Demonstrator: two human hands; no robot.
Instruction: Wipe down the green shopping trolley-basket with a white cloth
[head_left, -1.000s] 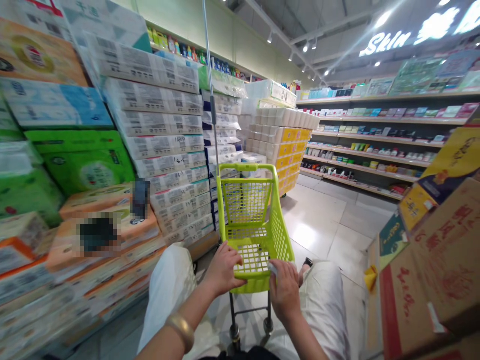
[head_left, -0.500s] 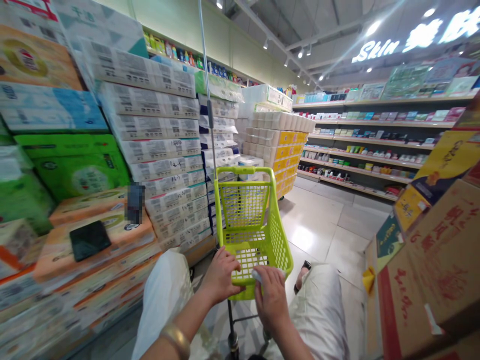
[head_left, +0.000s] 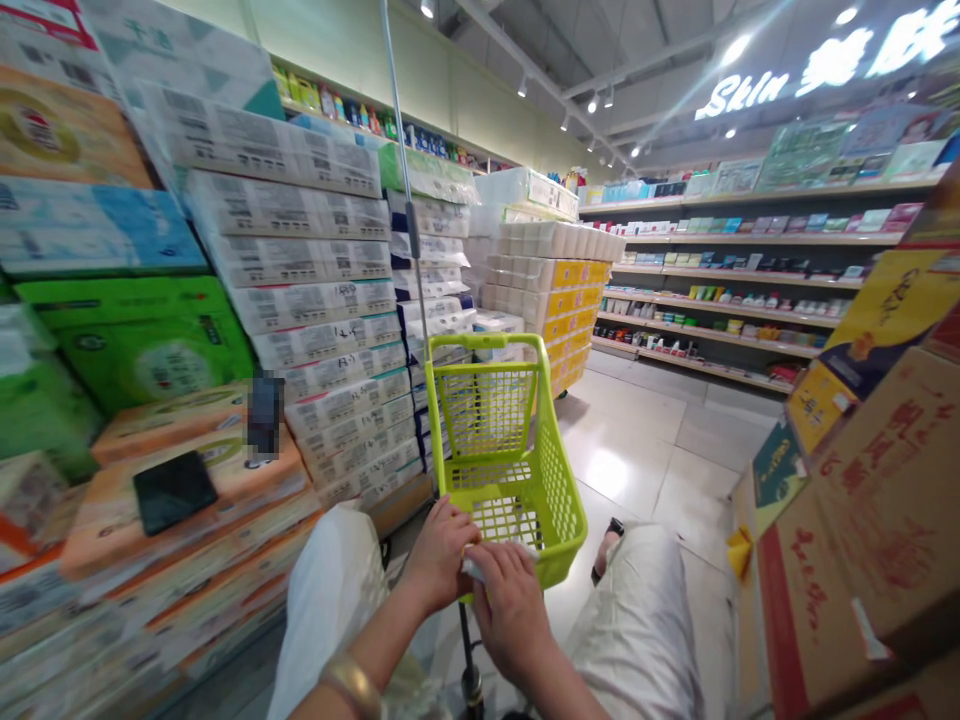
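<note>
Between my knees stands a lime-green shopping cart (head_left: 564,500) with a lattice plastic basket. My left hand (head_left: 444,552), with a gold bangle at its wrist, has its fingers curled over the near left corner of the basket's rim. Right beside it, my right hand (head_left: 511,600) presses a white wipe (head_left: 471,566) onto the near rim. Only small bits of the wipe show around the fingers; whether it is cloth or paper I cannot tell. The basket's lattice floor is visible beyond my hands.
Stacked white paper packs (head_left: 315,250) rise on the left. A black tablet-like device (head_left: 174,492) lies on orange tissue packs (head_left: 97,530) there. Cardboard boxes (head_left: 892,500) stand close on the right. A thin metal pole (head_left: 397,120) rises beside the cart. Stocked shelves (head_left: 735,270) line the back.
My right hand has slid left along the near rim with the wipe, from the right part up against my left hand. My left hand stays at the corner.
</note>
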